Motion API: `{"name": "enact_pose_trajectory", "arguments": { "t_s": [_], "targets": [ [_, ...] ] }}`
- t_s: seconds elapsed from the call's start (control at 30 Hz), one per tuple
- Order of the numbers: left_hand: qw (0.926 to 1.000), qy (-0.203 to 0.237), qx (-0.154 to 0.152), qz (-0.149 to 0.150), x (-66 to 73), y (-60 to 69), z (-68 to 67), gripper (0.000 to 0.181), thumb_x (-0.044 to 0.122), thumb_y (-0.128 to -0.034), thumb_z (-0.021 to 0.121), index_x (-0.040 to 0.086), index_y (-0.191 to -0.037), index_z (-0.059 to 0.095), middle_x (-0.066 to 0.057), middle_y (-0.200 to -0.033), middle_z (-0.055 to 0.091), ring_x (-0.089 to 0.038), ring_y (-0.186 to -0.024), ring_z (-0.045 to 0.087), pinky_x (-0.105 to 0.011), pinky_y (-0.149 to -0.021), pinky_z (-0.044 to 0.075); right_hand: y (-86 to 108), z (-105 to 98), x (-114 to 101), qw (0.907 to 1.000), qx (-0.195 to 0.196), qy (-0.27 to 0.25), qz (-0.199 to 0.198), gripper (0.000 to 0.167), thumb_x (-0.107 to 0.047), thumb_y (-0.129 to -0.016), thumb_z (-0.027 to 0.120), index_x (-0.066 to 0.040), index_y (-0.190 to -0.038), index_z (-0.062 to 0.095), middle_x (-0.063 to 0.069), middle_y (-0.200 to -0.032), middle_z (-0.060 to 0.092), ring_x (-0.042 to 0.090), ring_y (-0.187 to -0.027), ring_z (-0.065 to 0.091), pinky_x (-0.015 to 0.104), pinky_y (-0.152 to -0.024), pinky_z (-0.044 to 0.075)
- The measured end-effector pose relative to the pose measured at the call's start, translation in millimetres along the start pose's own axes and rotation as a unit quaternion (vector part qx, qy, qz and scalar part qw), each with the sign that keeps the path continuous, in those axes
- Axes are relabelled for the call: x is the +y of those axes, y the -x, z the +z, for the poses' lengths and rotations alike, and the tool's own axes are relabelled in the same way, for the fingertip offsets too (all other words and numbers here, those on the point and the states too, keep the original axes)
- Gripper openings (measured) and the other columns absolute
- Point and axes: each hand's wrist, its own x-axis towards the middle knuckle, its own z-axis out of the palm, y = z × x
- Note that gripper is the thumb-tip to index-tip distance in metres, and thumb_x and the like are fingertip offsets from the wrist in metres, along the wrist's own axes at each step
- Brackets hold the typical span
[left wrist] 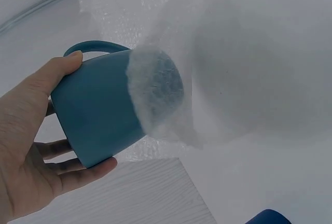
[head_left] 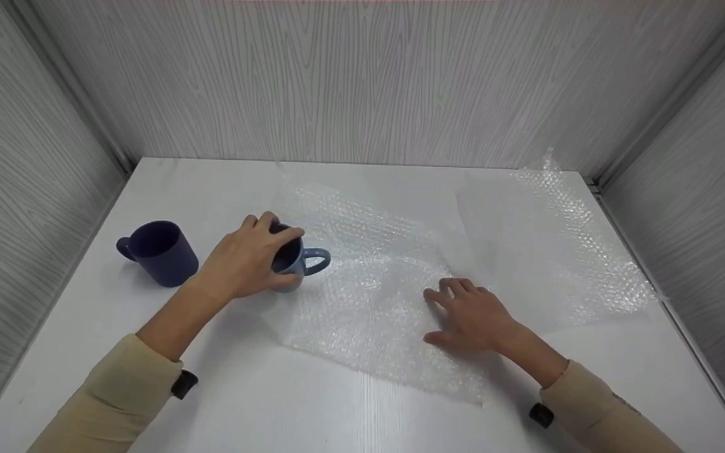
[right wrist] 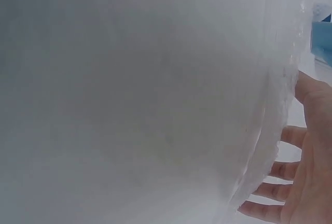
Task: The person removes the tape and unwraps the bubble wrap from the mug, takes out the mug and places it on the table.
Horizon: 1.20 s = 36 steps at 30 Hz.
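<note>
My left hand (head_left: 246, 258) grips a light blue mug (head_left: 298, 267) around its rim, thumb on one side and fingers on the other. The mug's handle (head_left: 318, 260) points right. In the left wrist view the base of the mug (left wrist: 101, 107) sits behind a translucent fold of bubble wrap (left wrist: 155, 86). Beneath the mug and to its right lies the sheet of bubble wrap (head_left: 369, 314). At that sheet's right side is my right hand (head_left: 472, 318), fingers spread and slightly bent. The right wrist view has those fingers (right wrist: 282, 170) against the wrap's edge.
A dark blue mug (head_left: 164, 255) stands to the left of my left hand, its handle facing left. Another piece of bubble wrap (head_left: 589, 264) covers the right part of the white table (head_left: 312, 402). Grey wood-grain panels (head_left: 362, 82) enclose the back and both sides.
</note>
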Motion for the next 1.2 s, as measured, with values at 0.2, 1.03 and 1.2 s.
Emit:
{"name": "enact_pose_trajectory", "arguments": {
  "t_s": [0.2,1.03,1.2],
  "targets": [
    [0.9999,-0.010,0.006,-0.007,-11.5,12.3,-3.2,0.071,0.047,-0.0894,0.080,0.020,-0.150,0.058,-0.029,-0.141,0.056,-0.047,-0.122,0.061,-0.060,-0.090,0.062,0.1,-0.2,-3.7,0.9998,0.005,0.017,0.004,0.072,-0.064,-0.092,0.069,-0.019,-0.146,0.056,0.019,-0.142,0.060,0.043,-0.130,0.060,0.056,-0.083,0.062],
    [0.9988,-0.003,0.003,-0.049,-42.7,36.8,0.3,0.075,0.046,-0.0862,0.084,0.017,-0.150,0.058,-0.033,-0.139,0.054,-0.050,-0.117,0.060,-0.062,-0.087,0.061,1.8,-13.7,-1.5,0.9984,-0.054,-0.014,0.005,0.072,-0.051,-0.085,0.079,-0.023,-0.148,0.059,0.015,-0.139,0.059,0.036,-0.120,0.060,0.044,-0.067,0.059],
    [0.9985,-0.008,0.005,-0.054,-48.1,40.4,0.3,0.075,0.046,-0.0869,0.083,0.017,-0.151,0.057,-0.034,-0.139,0.054,-0.052,-0.117,0.060,-0.065,-0.089,0.059,2.4,-12.1,-5.6,0.9993,-0.034,-0.007,0.013,0.069,-0.055,-0.085,0.079,-0.025,-0.144,0.060,0.014,-0.134,0.061,0.034,-0.112,0.061,0.039,-0.060,0.056]
  ]
}}
